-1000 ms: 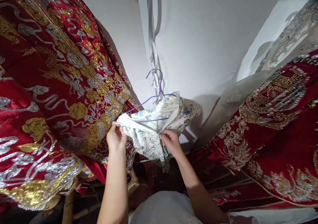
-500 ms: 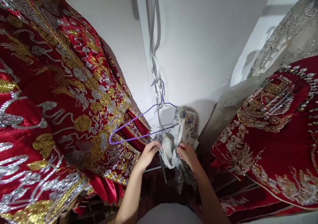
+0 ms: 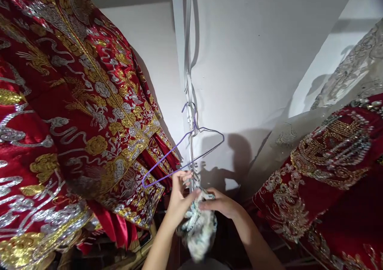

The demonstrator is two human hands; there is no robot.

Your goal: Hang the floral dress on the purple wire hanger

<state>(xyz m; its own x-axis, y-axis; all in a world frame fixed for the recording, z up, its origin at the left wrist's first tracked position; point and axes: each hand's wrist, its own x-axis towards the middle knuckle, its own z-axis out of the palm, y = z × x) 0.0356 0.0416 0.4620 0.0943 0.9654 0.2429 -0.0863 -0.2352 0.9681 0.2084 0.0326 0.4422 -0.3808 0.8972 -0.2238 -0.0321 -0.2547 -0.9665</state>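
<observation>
Below the hanger [image 3: 206, 153], my right hand [image 3: 223, 204] has the bunched-up cloth [image 3: 201, 228] pinched, left hand [image 3: 178, 198] half-open, thumb against it.

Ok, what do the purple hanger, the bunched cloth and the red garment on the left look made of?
Purple hanger: probably smooth plastic-coated wire, judging by its thin, even outline; possibly solid plastic.
Bunched cloth: soft, thin fabric by its crumpling; blur hides fibre and finish.
Red garment: apparently satin, from its sheen, with glinting embroidery, perhaps metallic thread.
</observation>
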